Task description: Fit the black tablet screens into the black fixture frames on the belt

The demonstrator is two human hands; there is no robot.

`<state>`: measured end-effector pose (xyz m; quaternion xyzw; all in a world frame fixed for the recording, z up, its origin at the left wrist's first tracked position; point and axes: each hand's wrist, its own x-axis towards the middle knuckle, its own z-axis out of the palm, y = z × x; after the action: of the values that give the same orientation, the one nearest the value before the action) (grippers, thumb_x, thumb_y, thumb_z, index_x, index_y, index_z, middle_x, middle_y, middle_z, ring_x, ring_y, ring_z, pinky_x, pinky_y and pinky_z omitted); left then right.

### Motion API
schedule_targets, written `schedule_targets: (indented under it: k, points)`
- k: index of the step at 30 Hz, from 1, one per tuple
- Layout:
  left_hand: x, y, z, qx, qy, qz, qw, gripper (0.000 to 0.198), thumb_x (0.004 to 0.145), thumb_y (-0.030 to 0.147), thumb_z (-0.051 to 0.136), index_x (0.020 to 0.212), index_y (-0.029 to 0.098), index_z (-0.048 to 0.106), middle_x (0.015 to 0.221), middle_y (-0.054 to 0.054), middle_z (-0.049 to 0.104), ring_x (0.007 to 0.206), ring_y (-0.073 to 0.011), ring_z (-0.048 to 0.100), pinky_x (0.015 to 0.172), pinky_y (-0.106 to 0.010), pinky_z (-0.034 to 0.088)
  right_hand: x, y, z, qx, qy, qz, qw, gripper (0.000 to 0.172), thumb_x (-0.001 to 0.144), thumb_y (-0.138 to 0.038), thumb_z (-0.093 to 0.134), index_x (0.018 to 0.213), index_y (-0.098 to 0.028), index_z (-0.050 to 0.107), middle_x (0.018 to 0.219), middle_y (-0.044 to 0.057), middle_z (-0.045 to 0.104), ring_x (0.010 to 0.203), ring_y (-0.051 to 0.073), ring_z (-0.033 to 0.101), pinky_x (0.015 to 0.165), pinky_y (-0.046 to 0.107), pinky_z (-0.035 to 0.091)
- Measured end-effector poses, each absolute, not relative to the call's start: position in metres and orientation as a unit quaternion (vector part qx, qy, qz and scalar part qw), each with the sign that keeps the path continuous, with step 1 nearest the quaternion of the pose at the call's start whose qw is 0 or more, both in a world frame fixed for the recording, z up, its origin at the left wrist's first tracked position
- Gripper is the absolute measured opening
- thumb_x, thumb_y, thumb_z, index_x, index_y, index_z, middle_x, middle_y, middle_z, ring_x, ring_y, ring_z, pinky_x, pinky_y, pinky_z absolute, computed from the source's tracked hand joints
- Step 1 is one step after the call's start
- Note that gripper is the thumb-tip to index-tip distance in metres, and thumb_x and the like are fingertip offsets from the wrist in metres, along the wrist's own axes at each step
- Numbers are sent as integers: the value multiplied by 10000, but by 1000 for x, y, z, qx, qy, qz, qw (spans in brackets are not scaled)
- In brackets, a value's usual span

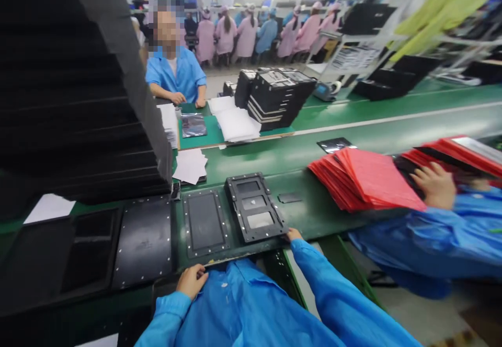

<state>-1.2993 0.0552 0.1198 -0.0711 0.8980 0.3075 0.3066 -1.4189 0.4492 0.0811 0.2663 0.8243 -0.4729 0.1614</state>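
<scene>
My right hand touches the near corner of a black jig frame with three windows, lying tilted on the green bench; only the fingertips show past my blue sleeve. My left hand rests curled at the bench's near edge, below a flat black plate studded with small white dots. Nothing shows inside the left fingers. A small dark rectangular piece lies just right of the frame.
A tall stack of black trays rises at the left, with more black plates below it. A co-worker's hand rests on fanned red sheets at right. Another person in blue sits beyond, near white papers and stacked black trays.
</scene>
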Motion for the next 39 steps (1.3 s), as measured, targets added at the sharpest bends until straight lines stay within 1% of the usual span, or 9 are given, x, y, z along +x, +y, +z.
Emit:
schedule_targets:
  k: [3,6,12,19,23,27,29,35,39]
  points:
    - [-1328,84,121,-26,908,285,307,230,824,228,592,1019,196,709,958,-27,754,909,-152,689,831,-231,487,-1420,452,79,297,794,-498,184,168,597,-22,516,489,-116,603,394,3,469,531,155,550,607,266,462]
    - [-1357,121,119,-6,919,246,309,308,817,251,614,1115,201,673,1008,-30,741,936,-158,682,838,-234,485,-1421,456,80,298,772,-523,203,147,617,-27,546,519,-109,619,410,-1,485,535,146,541,624,255,451]
    - [-1392,186,97,-9,926,218,309,524,767,281,683,1243,99,563,1237,-140,643,1181,-217,585,1000,-268,433,-1423,469,67,275,743,-556,251,131,678,-117,605,550,-126,631,504,5,570,581,142,568,636,238,438]
    - [-1388,188,67,-44,929,273,247,547,714,279,723,1198,101,541,1254,-147,607,1242,-235,540,1086,-325,395,-1421,489,54,193,714,-580,340,159,764,-156,583,693,-137,724,623,6,660,642,127,592,620,219,418]
    - [-1385,188,69,-69,927,272,248,580,693,186,717,1233,79,536,1319,-170,575,1287,-247,505,1114,-325,373,-1418,496,56,151,700,-592,370,208,762,-113,565,845,-142,754,752,11,715,691,131,619,634,220,441]
    - [-1381,193,76,-104,925,278,236,569,691,113,693,1240,164,551,1329,-91,592,1275,-230,521,1097,-327,403,-1417,497,56,147,697,-594,373,227,816,-151,530,882,-145,748,851,41,732,722,129,650,577,198,437]
    - [-1378,197,78,-117,926,278,226,552,698,108,686,1233,161,560,1328,-84,595,1259,-228,535,1078,-322,423,-1418,496,55,154,698,-593,371,223,835,-176,521,851,-140,740,888,57,734,712,129,659,543,188,436]
    - [-1373,205,78,-143,925,304,178,474,704,108,671,1174,140,611,1223,-93,659,1161,-240,603,1006,-319,476,-1421,492,53,171,709,-577,368,222,845,-192,516,837,-133,730,816,67,728,611,125,650,452,174,410]
    - [-1375,203,74,-140,914,327,197,495,649,84,695,1135,142,620,1169,-87,677,1141,-235,611,1003,-326,476,-1420,491,51,171,725,-559,365,261,867,-205,470,854,-136,721,803,61,720,609,124,653,416,159,378]
